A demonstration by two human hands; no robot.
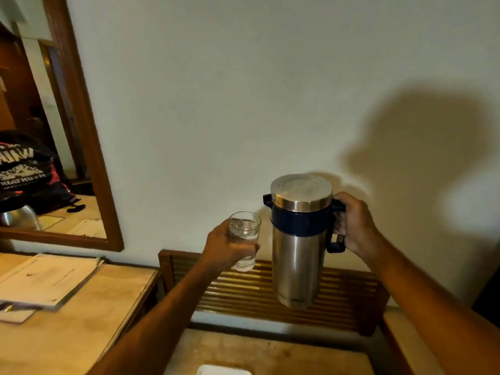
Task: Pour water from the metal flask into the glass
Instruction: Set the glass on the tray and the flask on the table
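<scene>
The flask [299, 250] is being gripped by the right hand [354, 226], whose fingers are closed around the dark handle [336, 228] on the side away from the glass. The glass [244, 239] is being held in the left hand [230, 249], which is wrapped tight around its lower half, so that the rim is being left free. Both things are being carried in the air, above a slatted wooden rack [243, 290], and nothing is being rested on the tabletop [81, 307] lying below and to the left of the left hand.

The flask is being kept upright, with its lid [301, 189] on and its small spout [266, 200] turned toward the glass, just beside the glass's rim but apart from it. That facing is probably being chosen so that only a tilt is needed for a pour. Water is already being shown inside the glass, reaching well up its wall, and no stream is being seen at the spout. Pouring is therefore judged to be either finished or paused. The glass is being held nearly level, likely so that nothing is spilled.
</scene>
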